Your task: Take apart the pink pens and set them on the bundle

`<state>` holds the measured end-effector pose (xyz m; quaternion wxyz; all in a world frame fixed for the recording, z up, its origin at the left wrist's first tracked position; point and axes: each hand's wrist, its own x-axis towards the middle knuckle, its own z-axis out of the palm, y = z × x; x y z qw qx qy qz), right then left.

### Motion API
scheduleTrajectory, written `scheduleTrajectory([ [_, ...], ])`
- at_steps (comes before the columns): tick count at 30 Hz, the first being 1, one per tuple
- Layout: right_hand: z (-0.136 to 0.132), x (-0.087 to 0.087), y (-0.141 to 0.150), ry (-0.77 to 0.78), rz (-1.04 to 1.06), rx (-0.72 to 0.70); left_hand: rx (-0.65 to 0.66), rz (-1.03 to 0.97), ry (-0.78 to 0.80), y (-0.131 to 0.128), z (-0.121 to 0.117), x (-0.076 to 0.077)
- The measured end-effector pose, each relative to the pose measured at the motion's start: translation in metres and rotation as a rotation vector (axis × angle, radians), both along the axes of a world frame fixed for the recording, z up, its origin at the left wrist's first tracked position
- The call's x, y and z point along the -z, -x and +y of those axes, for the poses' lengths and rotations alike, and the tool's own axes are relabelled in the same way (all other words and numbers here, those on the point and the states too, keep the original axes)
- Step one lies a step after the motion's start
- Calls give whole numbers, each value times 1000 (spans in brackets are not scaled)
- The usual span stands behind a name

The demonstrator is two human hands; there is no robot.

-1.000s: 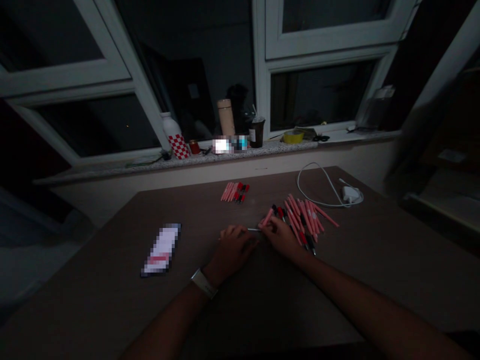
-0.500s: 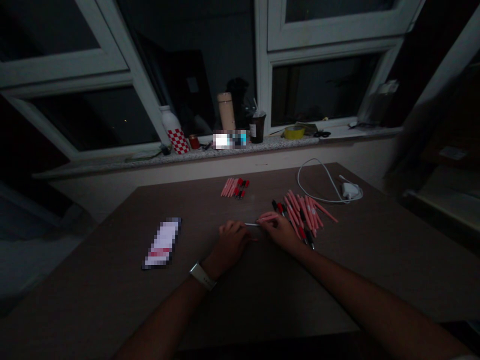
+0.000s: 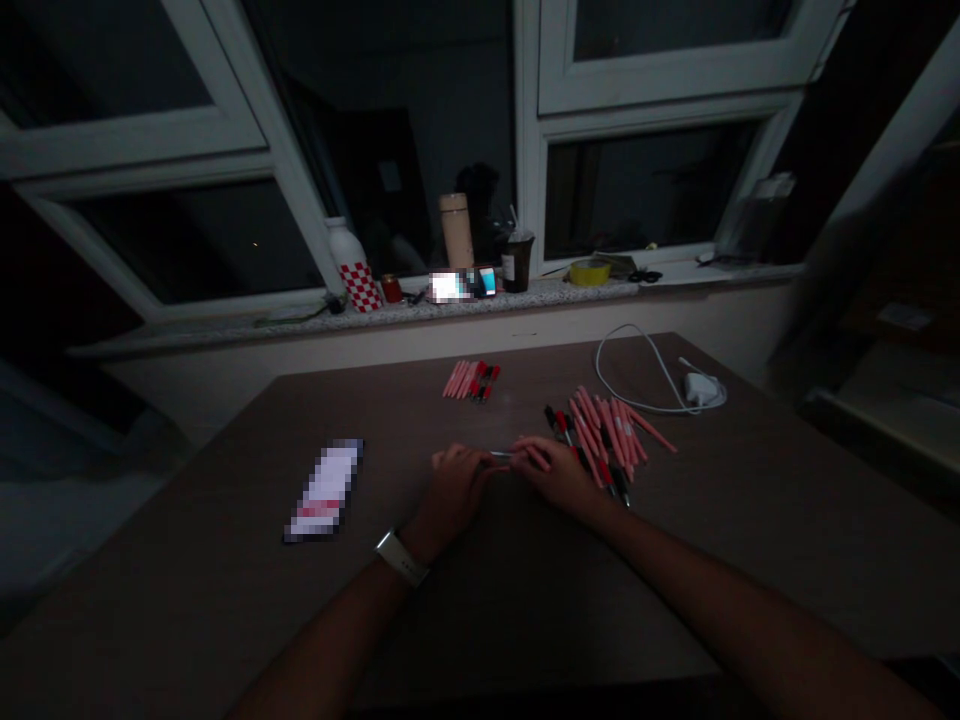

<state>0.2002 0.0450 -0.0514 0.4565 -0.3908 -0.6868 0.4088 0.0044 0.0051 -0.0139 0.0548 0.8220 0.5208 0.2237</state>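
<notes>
Over the middle of the table (image 3: 480,590), my hands are close together with fingers closed. A thin pale rod, like a pen refill (image 3: 501,455), spans the small gap between them. My left hand (image 3: 456,490), with a pale-banded watch (image 3: 401,558) on its wrist, grips the rod's left end; a pinkish strip beside its thumb is too dim to make out. My right hand (image 3: 556,478) pinches a pink pen part (image 3: 534,455) at the rod's right end. To its right lies a loose pile of pink pens (image 3: 615,430), with black and red ones among them.
A small row of pink, red and black pens (image 3: 471,381) lies farther back. A phone (image 3: 324,490) rests at left, a white cable with charger (image 3: 701,388) at back right. On the windowsill (image 3: 405,310) stand a checked bottle (image 3: 354,268), a tan flask (image 3: 456,232), a dark cup (image 3: 517,262) and yellow tape (image 3: 589,272).
My hands have drawn closer together, so less of the pale rod shows between them. The pink part in my right hand has tilted. Both pen groups stay put.
</notes>
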Motion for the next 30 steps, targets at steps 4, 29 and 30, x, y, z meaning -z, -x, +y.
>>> scheduleTrajectory([
  [4,-3,-3,0,11,-16,-25,6,-33,-10,0,0,0],
  [29,-1,-11,-5,39,25,176,-95,91,-84,9,9,12],
  [30,-1,-9,-5,35,23,169,-90,96,-81,10,9,12],
])
